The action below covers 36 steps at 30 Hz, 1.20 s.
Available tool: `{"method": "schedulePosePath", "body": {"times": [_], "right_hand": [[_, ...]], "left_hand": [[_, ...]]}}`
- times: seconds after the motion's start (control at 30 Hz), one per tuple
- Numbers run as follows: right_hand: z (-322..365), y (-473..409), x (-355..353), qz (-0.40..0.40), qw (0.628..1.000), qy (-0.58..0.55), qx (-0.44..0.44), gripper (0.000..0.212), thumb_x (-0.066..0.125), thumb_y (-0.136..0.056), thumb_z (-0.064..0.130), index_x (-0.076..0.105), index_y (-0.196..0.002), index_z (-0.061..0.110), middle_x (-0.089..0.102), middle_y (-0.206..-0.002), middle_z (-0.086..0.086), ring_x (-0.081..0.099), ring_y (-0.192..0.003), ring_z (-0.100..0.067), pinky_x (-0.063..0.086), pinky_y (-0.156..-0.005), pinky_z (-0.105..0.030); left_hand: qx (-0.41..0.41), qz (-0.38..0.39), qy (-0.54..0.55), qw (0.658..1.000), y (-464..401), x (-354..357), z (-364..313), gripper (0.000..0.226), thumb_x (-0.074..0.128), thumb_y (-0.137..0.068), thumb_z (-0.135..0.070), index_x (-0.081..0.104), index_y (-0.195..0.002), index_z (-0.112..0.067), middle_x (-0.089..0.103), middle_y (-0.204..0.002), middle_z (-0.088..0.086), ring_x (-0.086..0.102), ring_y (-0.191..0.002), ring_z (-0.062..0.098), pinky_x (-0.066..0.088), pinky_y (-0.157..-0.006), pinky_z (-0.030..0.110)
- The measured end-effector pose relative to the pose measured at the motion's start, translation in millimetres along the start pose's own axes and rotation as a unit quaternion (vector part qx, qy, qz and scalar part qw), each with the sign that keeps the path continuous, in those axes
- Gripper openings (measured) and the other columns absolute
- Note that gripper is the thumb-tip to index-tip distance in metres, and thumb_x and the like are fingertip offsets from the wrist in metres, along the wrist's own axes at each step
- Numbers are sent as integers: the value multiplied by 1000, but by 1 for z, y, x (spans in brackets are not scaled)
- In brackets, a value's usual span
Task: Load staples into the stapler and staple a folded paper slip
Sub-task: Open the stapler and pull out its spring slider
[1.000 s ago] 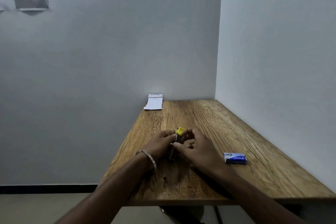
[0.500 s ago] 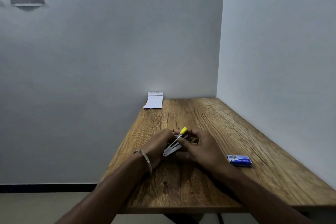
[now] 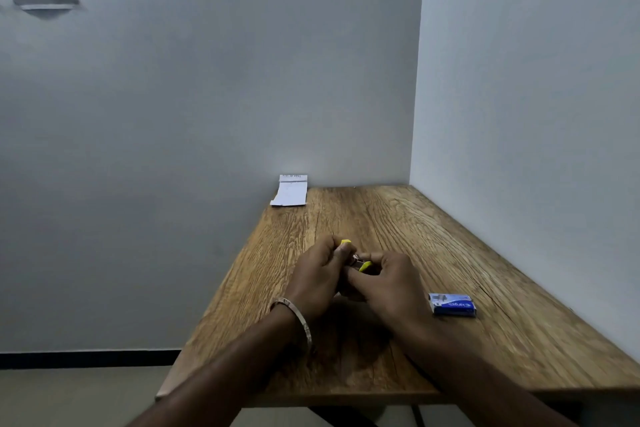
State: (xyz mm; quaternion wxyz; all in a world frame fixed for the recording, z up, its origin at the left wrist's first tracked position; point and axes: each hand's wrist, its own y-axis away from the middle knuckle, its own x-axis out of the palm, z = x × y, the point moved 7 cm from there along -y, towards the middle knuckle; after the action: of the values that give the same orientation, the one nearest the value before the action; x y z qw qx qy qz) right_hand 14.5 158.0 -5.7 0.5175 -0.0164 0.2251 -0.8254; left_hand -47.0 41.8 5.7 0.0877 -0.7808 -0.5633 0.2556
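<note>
- Both your hands meet over the middle of the table (image 3: 398,218), and the stapler (image 3: 360,262) sits between them, mostly hidden by fingers.
- Your left hand (image 3: 317,276) is curled around one end; a yellow tip shows just above its fingers. Your right hand (image 3: 391,282) pinches the other end, where a second yellow part and a bit of bright metal show.
- Whether the stapler is open or shut can't be told from here; too little of it shows. Judging by the two yellow parts standing apart, you are probably working the magazine open or closed.
- The staple box (image 3: 452,304) lies on the table just right of your right hand, near but not touching it. It looks shut or nearly so.
- The paper slip (image 3: 291,191) rests at the far left corner against the wall, well apart from your hands. It waits for later.
- To do this step well, keep the left hand as the steady anchor on the body and let the right do the sliding or lifting.
- Pull along the line of the track, not across it, so the spring part doesn't twist or snap back on a fingertip.
- Tilt the stapler toward you so the channel is visible before you reach for the box.
- If it is empty, you'll need one hand free for the box, so set the stapler down open with the channel up.
</note>
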Motion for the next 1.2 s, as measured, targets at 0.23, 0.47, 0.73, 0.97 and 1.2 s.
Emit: {"method": "schedulePosePath", "body": {"times": [0.23, 0.47, 0.73, 0.97, 1.2], "right_hand": [[5, 11, -4, -10, 999, -15, -34, 5, 79, -82, 20, 76, -82, 23, 76, -75, 11, 74, -65, -8, 59, -56, -20], [0, 14, -4, 25, 1000, -9, 3, 10, 83, -78, 21, 73, -79, 19, 76, -72, 0, 74, -63, -14, 61, -54, -30], [14, 24, 12, 87, 995, 26, -43, 20, 81, -78, 40, 70, -80, 24, 76, -73, 2, 73, -61, -15, 63, -58, -37], [8, 8, 7, 56, 997, 16, -49, 5, 72, -88, 27, 70, -91, 31, 74, -87, 14, 71, -80, -6, 59, -65, -24], [9, -29, 8, 57, 996, 64, -37, 34, 71, -90, 26, 65, -123, 30, 66, -104, 13, 66, -83, 2, 47, -60, -6]], "left_hand": [[-73, -92, 113, 987, -9, -41, 21, 26, 32, -103, -27, 47, -100, -7, 75, -91, 14, 75, -76, 25, 60, -60, 42], [-217, -97, 351, 906, -10, -36, 45, 33, 30, -104, -24, 55, -95, -5, 77, -88, 14, 75, -84, 30, 61, -63, 39], [-309, -103, 391, 861, -12, -25, 52, 31, 35, -102, -15, 56, -89, 4, 74, -70, 16, 74, -60, 25, 57, -47, 26], [-346, 45, 374, 859, -16, 2, 36, 30, 36, -103, -16, 57, -94, 3, 57, -63, 10, 59, -35, 10, 43, -29, 15], [-341, 248, 240, 874, -9, 20, 27, 40, 35, -103, -33, 54, -79, -7, 55, -43, -1, 48, -28, 4, 36, -28, 11]]}}
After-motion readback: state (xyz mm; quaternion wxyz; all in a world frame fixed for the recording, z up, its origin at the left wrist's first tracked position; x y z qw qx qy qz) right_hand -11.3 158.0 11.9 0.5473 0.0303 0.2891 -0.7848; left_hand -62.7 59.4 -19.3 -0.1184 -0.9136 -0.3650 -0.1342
